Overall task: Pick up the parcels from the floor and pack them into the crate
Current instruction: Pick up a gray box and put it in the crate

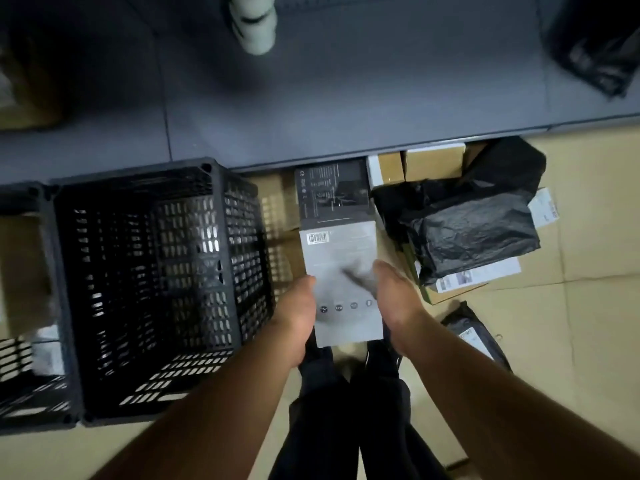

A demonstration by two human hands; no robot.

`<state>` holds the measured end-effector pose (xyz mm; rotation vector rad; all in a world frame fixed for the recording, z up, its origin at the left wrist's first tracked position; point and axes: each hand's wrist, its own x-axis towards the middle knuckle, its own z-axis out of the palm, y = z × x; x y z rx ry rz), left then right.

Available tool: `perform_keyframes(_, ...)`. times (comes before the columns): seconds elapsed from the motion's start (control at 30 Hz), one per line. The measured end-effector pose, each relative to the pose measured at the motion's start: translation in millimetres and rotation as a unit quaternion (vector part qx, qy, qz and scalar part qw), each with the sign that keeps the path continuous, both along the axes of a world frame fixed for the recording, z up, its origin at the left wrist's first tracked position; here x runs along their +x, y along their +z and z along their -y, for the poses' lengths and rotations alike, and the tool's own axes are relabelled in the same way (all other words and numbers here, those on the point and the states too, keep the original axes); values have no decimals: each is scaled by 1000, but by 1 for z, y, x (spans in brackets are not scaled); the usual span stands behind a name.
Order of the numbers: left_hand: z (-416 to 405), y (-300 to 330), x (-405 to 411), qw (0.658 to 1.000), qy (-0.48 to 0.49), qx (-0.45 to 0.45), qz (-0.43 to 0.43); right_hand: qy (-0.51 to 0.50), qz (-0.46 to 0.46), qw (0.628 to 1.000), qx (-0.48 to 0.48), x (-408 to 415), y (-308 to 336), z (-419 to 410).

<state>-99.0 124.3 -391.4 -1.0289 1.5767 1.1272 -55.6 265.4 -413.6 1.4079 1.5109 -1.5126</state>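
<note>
Grey box (341, 271) — between both hands, beside crate (152, 289)

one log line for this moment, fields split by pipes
held: grey box, left hand and right hand on its sides | crate: looks empty | floor: black bags, brown boxes

Two black crates (152, 289), one grey box (341, 271), three black bagged parcels (467, 230), two hands (298, 317).
</note>
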Motion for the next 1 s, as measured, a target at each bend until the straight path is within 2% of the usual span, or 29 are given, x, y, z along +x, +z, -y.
perform_keyframes(0.27, 18, 136, -14, 994, 17, 67, -85, -102, -17, 994, -46, -3, 140, -3)
perform_keyframes(0.47, 39, 205, -8, 989, 58, 85, -108, -148, -92, 981, -90, 7, 213, -6)
perform_keyframes(0.73, 59, 271, 30, 972, 80, 152, -159, -77, -111, 986, -99, 13, 265, -14)
perform_keyframes(1.0, 98, 319, 75, 951, 223, 122, -174, 44, -113, 985, -122, 19, 313, 23)
